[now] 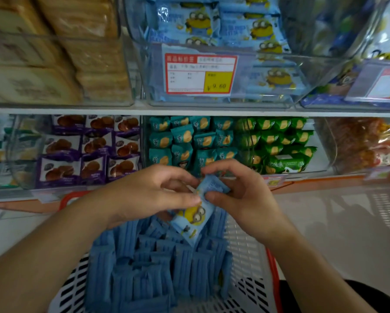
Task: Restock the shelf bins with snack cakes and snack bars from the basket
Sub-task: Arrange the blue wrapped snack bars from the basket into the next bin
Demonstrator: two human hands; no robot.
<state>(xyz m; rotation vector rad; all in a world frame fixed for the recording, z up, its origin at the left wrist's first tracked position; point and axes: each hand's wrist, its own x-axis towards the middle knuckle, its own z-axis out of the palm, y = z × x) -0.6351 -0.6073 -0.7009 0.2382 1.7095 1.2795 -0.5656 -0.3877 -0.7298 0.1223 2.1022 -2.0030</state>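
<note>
A light-blue snack cake pack (193, 220) with a yellow cartoon figure hangs above the basket (246, 263), held by its top edge. My left hand (151, 195) pinches that edge from the left, and my right hand (241, 195) pinches it from the right. Below them, the white basket with a red rim holds several blue packs (153, 263) standing on edge. On the upper shelf, straight ahead, a clear bin (314, 71) holds the same blue packs behind a price label (200, 74).
The lower shelf carries bins of purple cake packs (87, 152), teal packs (189, 141) and green packs (280, 143). A bin of tan bread slices (54, 53) is at upper left. An orange-packed bin (359, 143) sits at right. Pale floor lies to the right.
</note>
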